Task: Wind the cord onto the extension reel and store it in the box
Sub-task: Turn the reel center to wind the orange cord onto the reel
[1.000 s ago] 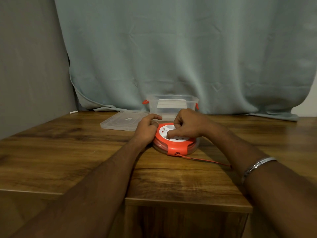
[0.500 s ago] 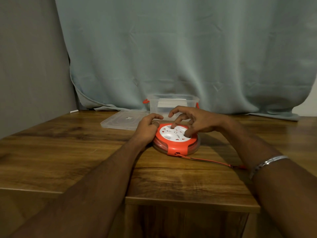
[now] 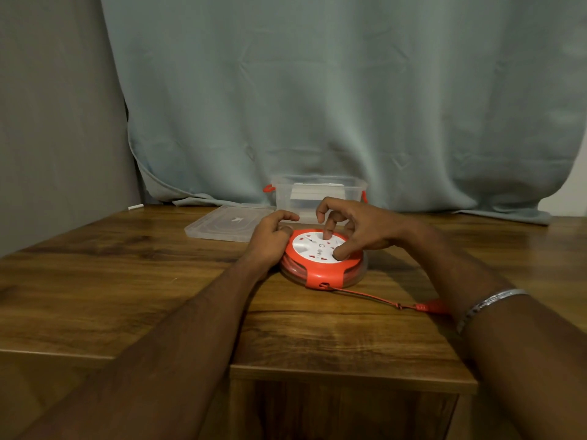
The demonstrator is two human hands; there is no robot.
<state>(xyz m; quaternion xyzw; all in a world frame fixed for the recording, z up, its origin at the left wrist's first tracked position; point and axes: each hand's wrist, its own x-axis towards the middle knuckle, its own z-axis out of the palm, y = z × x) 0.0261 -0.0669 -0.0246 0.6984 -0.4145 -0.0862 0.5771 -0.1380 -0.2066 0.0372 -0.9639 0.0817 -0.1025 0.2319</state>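
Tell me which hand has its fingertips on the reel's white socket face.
The right hand, the one with the bracelet; the left hand only grips the extension reel's orange rim.

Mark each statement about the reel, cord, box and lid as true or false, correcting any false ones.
1. The extension reel lies flat on the table. True.
2. The lid is on the box. False: it lies on the table, left of the box.
3. The left hand grips the reel's rim. True.
4. All the cord is wound in. False: a length trails right, towards the right hand's wrist.
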